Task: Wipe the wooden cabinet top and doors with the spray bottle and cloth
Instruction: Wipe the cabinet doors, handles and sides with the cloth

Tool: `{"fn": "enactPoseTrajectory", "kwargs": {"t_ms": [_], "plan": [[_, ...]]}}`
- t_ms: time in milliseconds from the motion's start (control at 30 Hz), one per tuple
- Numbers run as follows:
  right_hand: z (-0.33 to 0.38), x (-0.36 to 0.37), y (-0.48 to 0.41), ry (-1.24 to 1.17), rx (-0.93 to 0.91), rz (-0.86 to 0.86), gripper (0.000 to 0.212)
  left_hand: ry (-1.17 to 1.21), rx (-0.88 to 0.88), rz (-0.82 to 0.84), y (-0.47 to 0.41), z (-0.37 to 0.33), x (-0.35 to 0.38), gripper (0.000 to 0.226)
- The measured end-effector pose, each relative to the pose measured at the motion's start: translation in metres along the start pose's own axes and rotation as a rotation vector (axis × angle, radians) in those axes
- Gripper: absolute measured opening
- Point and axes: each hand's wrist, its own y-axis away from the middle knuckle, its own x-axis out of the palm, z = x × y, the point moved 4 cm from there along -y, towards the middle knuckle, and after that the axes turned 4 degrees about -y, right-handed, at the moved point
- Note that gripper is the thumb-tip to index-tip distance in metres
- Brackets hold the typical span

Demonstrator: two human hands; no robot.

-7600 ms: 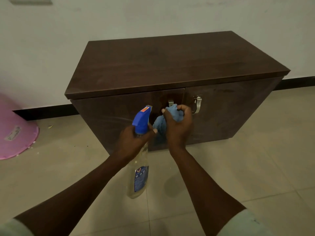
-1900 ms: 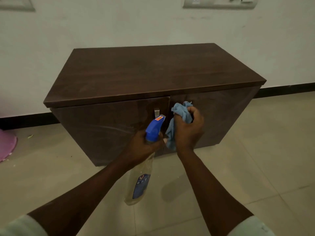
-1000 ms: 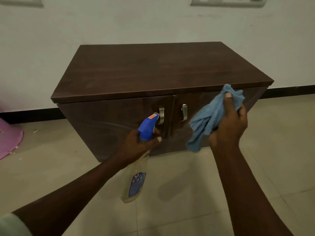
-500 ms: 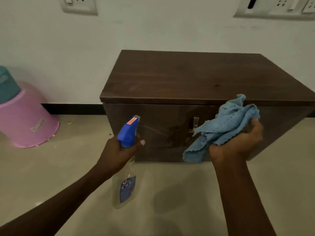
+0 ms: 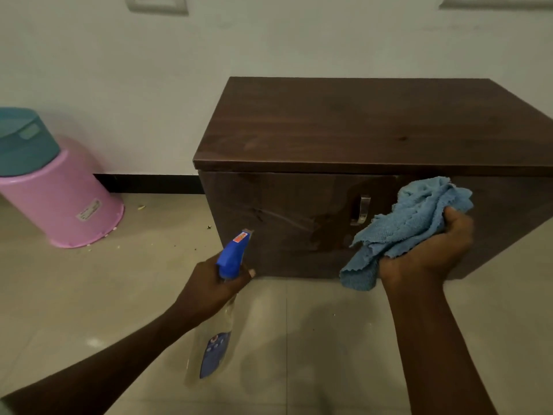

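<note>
**Bottle and cloth held in front of the cabinet doors**

To the left of the wooden cabinet, well apart from it, an upturned pink plastic tub stands on the tiled floor, with a teal container on top of it. A black skirting strip runs along the foot of the pale wall, and a switch plate sits high up at the frame's edge. Small crumbs of dirt lie on the tiles between tub and cabinet. Nothing stands between the hands and the doors.

The tub bears a white sticker, too small to read. The spray bottle has a dark blue label with pale marks, blurred past reading, and a red-orange sticker on its blue trigger head.

The cabinet is dark brown wood grain with a flat overhanging top and glossy door fronts that show pale streaks. One curved metal handle is visible; the cloth hides what lies to its right.

The left hand is wrapped round the neck of the clear plastic bottle, nozzle aimed at the left door, body hanging down over the floor. The right hand clutches the bunched, nubby blue cloth in front of the doors, just right of the handle; I cannot tell whether it touches the wood
</note>
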Motion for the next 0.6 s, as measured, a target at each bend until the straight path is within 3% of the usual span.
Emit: {"fn": "enactPoseTrajectory", "kwargs": {"t_ms": [133,233,300,433,600], "plan": [[-0.003,-0.004,-0.002,0.068,-0.021,0.003,0.022,-0.025,0.003,0.115,0.005,0.010,0.024,0.017],[-0.012,-0.006,0.001,0.246,-0.113,-0.054,0.046,-0.008,0.044,0.125,-0.001,0.002,0.030,0.019],[-0.022,0.001,0.007,0.404,-0.210,-0.053,0.052,0.036,0.077,0.091,-0.009,-0.008,0.026,0.025],[-0.052,0.039,0.027,0.707,-0.476,0.014,0.052,0.139,0.099,-0.077,-0.022,-0.020,0.009,0.011],[-0.097,0.057,0.037,0.857,-0.675,-0.034,0.041,0.106,0.075,-0.173,-0.018,-0.009,-0.006,0.013]]}}
